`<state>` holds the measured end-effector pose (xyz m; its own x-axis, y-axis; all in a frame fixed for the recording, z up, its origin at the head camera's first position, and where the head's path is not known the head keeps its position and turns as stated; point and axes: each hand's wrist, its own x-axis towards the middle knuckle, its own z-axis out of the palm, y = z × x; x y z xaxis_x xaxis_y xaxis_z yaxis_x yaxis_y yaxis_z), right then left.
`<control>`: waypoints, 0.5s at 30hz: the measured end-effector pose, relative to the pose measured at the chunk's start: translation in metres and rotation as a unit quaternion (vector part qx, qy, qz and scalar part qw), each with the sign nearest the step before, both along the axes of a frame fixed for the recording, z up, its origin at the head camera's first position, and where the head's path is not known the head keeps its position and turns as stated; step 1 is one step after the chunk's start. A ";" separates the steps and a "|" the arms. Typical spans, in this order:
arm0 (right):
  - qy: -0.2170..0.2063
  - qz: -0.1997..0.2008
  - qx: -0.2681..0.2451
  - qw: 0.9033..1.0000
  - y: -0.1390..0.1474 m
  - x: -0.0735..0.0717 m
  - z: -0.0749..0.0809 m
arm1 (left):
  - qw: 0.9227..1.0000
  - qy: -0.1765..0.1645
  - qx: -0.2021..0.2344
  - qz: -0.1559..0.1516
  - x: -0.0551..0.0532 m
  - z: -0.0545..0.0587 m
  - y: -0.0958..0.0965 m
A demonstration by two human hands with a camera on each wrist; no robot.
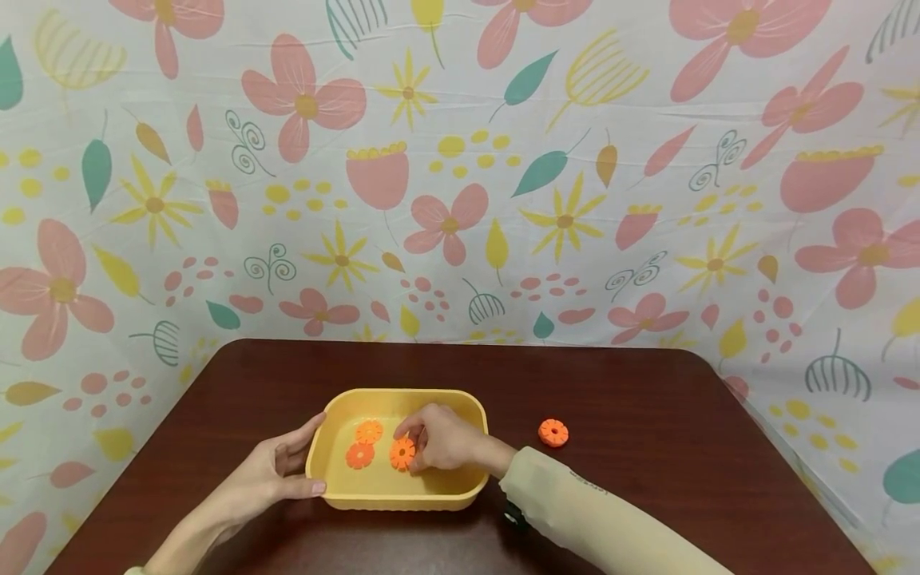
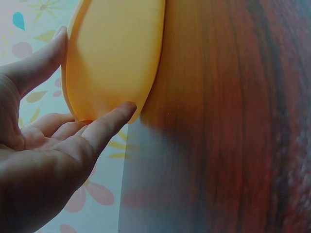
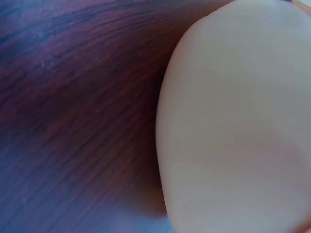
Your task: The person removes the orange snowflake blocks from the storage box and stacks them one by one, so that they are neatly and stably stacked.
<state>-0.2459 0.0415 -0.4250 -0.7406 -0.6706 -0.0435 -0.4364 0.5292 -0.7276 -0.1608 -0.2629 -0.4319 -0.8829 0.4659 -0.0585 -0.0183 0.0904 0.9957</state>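
Note:
A shallow yellow plastic tub (image 1: 399, 503) with rounded corners sits on the table. My left hand (image 1: 262, 471) grips its left end, fingers at the back corner and thumb at the front one. Up close, the left wrist view shows the digits of that hand (image 2: 63, 131) against the tub's outer wall (image 2: 116, 53). Inside the tub, my right hand (image 1: 447, 438) pinches an orange notched disc (image 1: 394, 455) with a centre hole. Left of it, two more orange discs, one (image 1: 370, 432) behind the other (image 1: 359, 455), lie on the tub floor.
Right of the tub, an orange notched piece (image 1: 562, 435) lies on the dark reddish-brown wooden table (image 1: 647, 479). A flower-patterned cloth (image 1: 460, 160) hangs behind the table's far edge. A large pale curved surface (image 3: 233, 121) fills much of the right wrist view.

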 end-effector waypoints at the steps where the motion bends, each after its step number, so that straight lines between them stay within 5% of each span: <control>1: -0.002 0.001 -0.005 1.000 0.000 0.000 0.001 | 1.000 0.000 0.000 0.000 0.000 0.000 0.000; 15: -0.035 -0.001 -0.073 0.997 0.011 0.005 0.009 | 1.000 -0.006 0.001 0.003 0.001 -0.001 -0.001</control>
<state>-0.2414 0.0521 -0.4162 -0.7411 -0.6713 0.0031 -0.3810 0.4168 -0.8253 -0.1602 -0.2637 -0.4326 -0.8848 0.4609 -0.0685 -0.0306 0.0892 0.9955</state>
